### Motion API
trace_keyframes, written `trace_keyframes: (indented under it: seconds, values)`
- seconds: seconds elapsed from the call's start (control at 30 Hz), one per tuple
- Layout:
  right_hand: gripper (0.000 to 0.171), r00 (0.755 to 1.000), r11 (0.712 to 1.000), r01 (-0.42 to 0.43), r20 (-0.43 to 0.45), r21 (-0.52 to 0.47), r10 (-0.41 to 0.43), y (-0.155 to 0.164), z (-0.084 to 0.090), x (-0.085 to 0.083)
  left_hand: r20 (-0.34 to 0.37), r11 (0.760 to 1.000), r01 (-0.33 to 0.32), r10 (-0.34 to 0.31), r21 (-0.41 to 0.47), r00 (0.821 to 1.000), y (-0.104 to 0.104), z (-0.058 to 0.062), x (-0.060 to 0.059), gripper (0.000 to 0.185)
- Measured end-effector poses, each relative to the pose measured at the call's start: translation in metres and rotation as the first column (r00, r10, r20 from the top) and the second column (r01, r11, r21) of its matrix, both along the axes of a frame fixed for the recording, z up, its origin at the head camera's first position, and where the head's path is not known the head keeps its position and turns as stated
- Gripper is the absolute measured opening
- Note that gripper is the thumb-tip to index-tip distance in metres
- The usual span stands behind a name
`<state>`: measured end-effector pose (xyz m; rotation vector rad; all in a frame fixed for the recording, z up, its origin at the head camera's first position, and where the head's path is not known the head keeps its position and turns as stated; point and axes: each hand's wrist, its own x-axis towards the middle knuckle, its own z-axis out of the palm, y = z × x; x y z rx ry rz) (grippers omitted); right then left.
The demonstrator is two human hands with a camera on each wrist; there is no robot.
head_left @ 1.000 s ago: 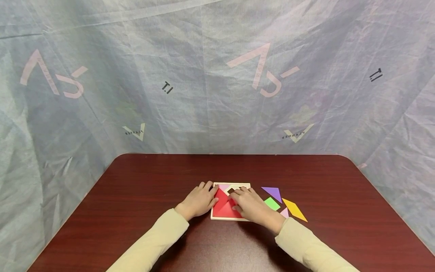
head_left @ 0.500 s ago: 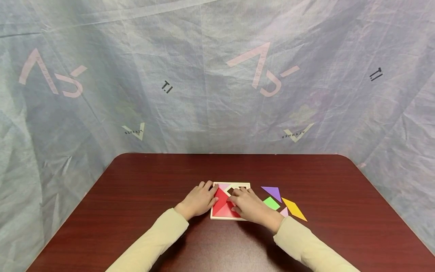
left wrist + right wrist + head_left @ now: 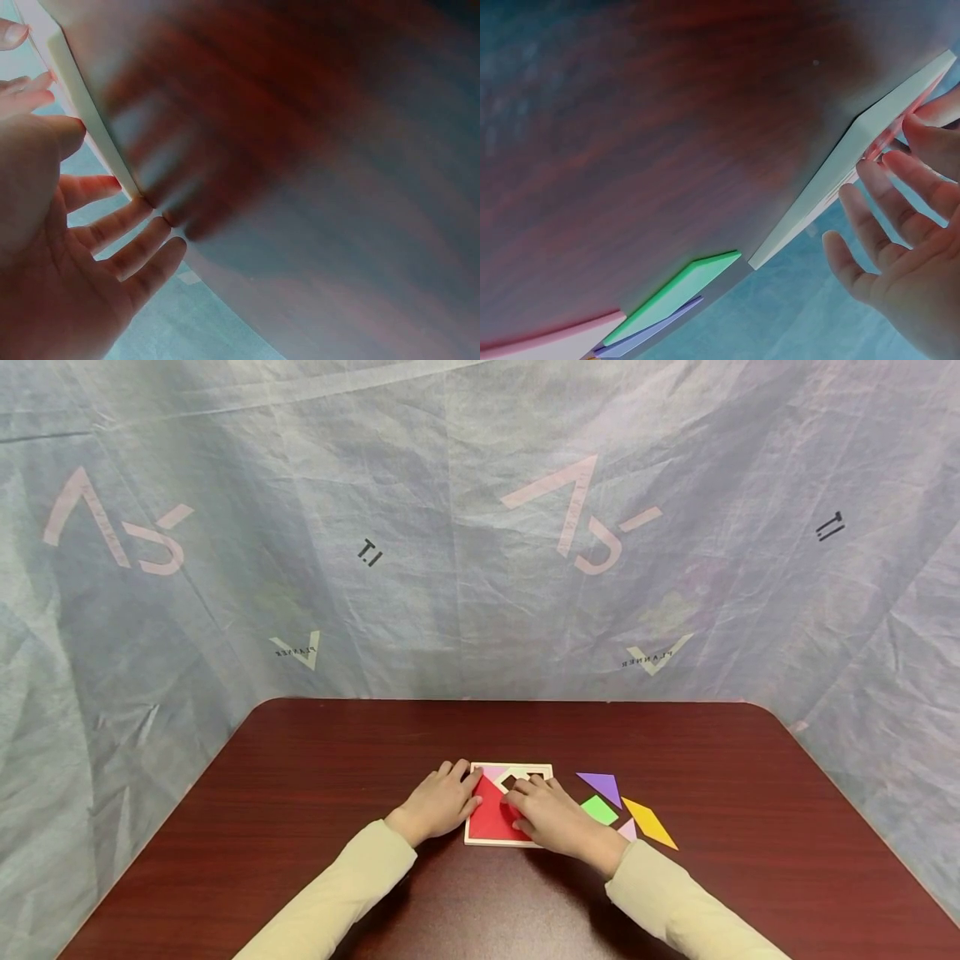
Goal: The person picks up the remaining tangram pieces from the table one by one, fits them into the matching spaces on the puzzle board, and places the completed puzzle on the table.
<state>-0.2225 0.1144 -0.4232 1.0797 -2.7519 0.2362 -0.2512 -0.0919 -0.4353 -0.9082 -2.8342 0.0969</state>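
Note:
A square pale-rimmed puzzle tray (image 3: 487, 842) lies on the table with red triangles and a pink piece (image 3: 493, 772) in it. My left hand (image 3: 438, 802) rests along its left edge, fingers loosely spread, thumb over the left red triangle (image 3: 486, 793). In the left wrist view, the fingertips of that left hand (image 3: 97, 247) meet the tray's pale side (image 3: 86, 105). My right hand (image 3: 551, 814) is over the tray's right half, thumb and index finger pinching the lower red triangle (image 3: 498, 827). Its fingers hide part of that piece and the tray's right side.
Right of the tray lie loose tangram pieces: a purple triangle (image 3: 603, 785), a green square (image 3: 600, 810), a pink triangle (image 3: 628, 831) and a yellow parallelogram (image 3: 651, 823). They rest on the dark red-brown table (image 3: 337, 777). A grey cloth (image 3: 450, 610) hangs behind it.
The lower red triangle shifts slightly in tilt under my right fingers, its shade brightening and then evening out with the other red piece. Both hands stay in nearly the same places.

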Motion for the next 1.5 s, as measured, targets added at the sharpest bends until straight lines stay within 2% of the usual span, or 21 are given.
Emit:
trace_keyframes:
  seconds: [0.3,0.8,1.2,1.5]
  values:
    - [0.023,1.000,1.000,-0.014,-0.005,0.002,0.014,0.005,0.001,0.000,0.003,1.000,-0.002,0.002,-0.006,1.000,0.000,0.000,-0.001,0.045]
    - [0.022,1.000,0.999,0.004,-0.024,-0.055,-0.005,0.024,0.010,-0.002,0.015,1.000,-0.007,0.006,0.004,1.000,0.000,0.000,0.000,0.045]
    - [0.022,0.998,0.995,0.038,-0.050,-0.094,-0.043,0.047,0.013,-0.004,0.012,1.000,-0.002,0.002,0.004,1.000,0.000,0.000,0.000,0.045]
    - [0.022,0.993,0.991,0.098,-0.059,-0.089,-0.104,0.067,0.013,-0.004,0.008,1.000,0.000,0.000,0.012,1.000,0.001,0.000,0.000,0.045]
